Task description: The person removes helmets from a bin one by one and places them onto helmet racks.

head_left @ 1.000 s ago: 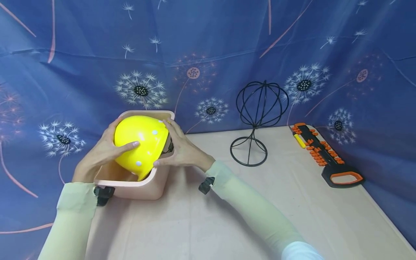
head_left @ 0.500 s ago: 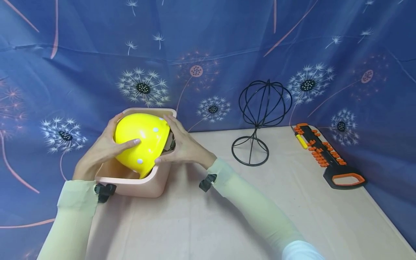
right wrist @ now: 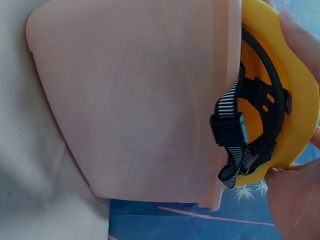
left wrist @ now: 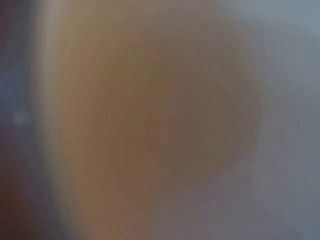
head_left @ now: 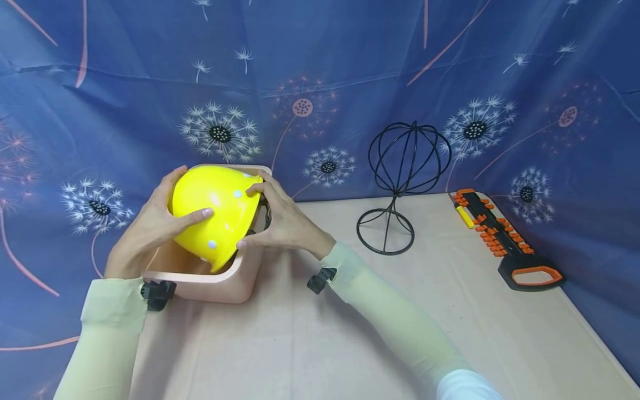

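A yellow hard hat point(head_left: 215, 211) lies tilted in the mouth of a pale pink bin point(head_left: 205, 286), its brim facing right. My left hand point(head_left: 152, 222) holds the crown from the left, thumb across the shell and fingers round the far side. With my right hand point(head_left: 282, 219) I grip the brim at the right side. The right wrist view shows the black inner harness point(right wrist: 272, 100) and a striped chin strap with a buckle point(right wrist: 229, 131) hanging over the bin's rim. In the left wrist view everything is a close blur.
A black wire stand point(head_left: 395, 194) with a globe-shaped top stands right of the bin. Farther right lies a black and orange rack-like object point(head_left: 500, 233) with a handle and a small yellow-handled tool point(head_left: 464, 217). A blue dandelion-print curtain point(head_left: 320, 66) hangs behind the table point(head_left: 340, 344).
The hard hat has risen slightly and shifted a little left, with both hands on it. My right fingers now bend farther over the brim. The head view has shifted slightly.
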`<state>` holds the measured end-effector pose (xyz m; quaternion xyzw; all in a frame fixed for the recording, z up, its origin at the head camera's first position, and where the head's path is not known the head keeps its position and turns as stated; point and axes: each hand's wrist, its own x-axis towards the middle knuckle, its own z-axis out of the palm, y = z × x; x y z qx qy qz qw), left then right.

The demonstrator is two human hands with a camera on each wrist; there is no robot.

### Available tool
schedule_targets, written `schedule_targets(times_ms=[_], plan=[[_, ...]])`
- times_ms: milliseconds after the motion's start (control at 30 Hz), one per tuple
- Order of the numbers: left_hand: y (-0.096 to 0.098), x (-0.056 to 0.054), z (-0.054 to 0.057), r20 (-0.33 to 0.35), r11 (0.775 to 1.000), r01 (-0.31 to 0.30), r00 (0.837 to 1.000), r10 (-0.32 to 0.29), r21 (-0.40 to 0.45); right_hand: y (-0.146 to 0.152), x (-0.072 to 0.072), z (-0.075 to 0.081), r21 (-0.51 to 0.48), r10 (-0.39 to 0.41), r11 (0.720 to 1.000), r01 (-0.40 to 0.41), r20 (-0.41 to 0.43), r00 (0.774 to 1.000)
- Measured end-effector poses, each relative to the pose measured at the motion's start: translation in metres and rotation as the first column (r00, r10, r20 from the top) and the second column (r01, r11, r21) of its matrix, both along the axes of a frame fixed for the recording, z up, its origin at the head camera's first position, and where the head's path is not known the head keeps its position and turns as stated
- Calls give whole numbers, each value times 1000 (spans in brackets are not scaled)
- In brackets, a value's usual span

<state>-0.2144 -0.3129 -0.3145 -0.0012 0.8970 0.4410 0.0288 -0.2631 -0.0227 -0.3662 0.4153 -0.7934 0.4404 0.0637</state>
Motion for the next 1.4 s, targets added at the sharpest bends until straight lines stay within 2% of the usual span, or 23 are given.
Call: schedule_targets(times_ms=[200,400,567,733,900,1033,1400], plan=[[8,7,11,-81,999,-33,996,31,-22,4,7,6,-24,-37,999,36,-52,998],[13,15,24,-203,987,-57,979,25,-153,7,13,13,-69,-41,997,35,-74,996],[19,24,33,-248,976,-72,969,19,-205,12,20,18,-108,-28,994,19,-78,997],[26,33,40,-310,971,-92,951,20,-219,16,24,19,-165,-8,986,-11,-109,994],[33,40,46,-373,972,-89,928,2,-218,20,28,19,-199,-28,980,-2,-146,989],[39,44,49,-396,972,-89,918,-5,-218,23,30,20,-204,-42,979,7,-164,986],[49,45,55,-392,968,-127,920,33,-218,28,31,28,-163,-18,987,-13,-189,982]])
